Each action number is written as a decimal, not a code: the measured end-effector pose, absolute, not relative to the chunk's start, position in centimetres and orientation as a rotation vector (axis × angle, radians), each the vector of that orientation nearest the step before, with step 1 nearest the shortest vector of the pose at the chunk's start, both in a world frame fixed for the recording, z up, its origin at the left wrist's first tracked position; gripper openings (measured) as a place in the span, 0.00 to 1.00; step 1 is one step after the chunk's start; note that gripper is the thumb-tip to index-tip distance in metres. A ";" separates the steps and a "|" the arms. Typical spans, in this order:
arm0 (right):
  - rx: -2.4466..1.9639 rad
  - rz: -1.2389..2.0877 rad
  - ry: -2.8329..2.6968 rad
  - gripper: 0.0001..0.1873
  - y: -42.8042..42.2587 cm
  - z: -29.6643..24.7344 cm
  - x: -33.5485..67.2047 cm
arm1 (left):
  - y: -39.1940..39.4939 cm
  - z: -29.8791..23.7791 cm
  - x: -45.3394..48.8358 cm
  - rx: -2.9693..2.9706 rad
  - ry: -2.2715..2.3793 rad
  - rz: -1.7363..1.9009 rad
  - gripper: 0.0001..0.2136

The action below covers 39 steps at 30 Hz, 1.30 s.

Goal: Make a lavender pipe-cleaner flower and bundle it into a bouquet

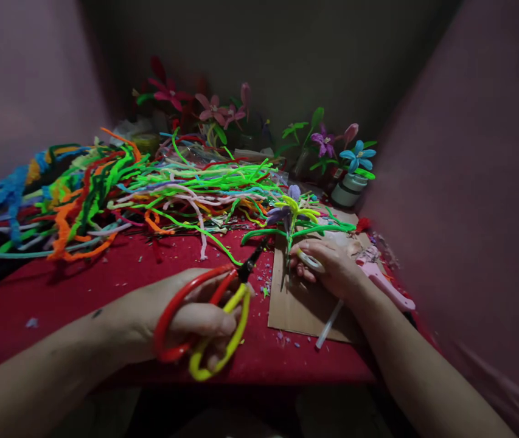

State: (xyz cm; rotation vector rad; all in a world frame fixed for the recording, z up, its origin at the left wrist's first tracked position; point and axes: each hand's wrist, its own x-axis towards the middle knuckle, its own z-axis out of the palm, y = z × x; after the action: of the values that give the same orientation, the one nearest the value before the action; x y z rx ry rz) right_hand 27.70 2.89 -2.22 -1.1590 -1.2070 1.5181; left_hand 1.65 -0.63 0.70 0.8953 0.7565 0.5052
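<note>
My left hand (pixel 208 319) is closed around scissors (pixel 243 274) with one red and one yellow handle loop. Their dark blades point up and away, toward the flower. In my right hand (pixel 327 258), closed in a pinch, is a pipe cleaner flower (pixel 292 210) with purple and yellow petals, held by its stem. Long green pipe cleaner leaves spread out to both sides of it. A white ring like a tape roll (pixel 311 261) sits at the fingers of that hand. Below the flower lies a piece of cardboard (pixel 286 310).
A large heap of coloured pipe cleaners (pixel 186 182) covers the back left. Finished flowers (pixel 213 109) stand behind it, and a blue flower (pixel 358 157) rises from a jar (pixel 348 190). A glue stick (pixel 330 325) and a pink tool (pixel 389 286) lie at right on the red cloth (pixel 126 316).
</note>
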 end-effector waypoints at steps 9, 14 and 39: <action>-1.111 1.544 -1.159 0.10 2.9 -2.2 27.5 | -0.9 -0.8 5.3 1.027 0.608 0.174 0.06; -1.088 1.561 -1.140 0.10 3.0 -2.3 27.5 | -0.5 -1.0 6.1 1.055 0.598 0.175 0.05; -1.067 1.596 -1.163 0.11 3.0 -2.3 27.7 | 0.3 -1.3 7.4 1.237 0.641 0.345 0.04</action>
State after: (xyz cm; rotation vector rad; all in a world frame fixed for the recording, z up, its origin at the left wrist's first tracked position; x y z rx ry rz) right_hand 27.69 3.00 -2.31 -1.0672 -1.1630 1.5959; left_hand 7.37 0.26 -1.32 1.2365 0.6410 0.3454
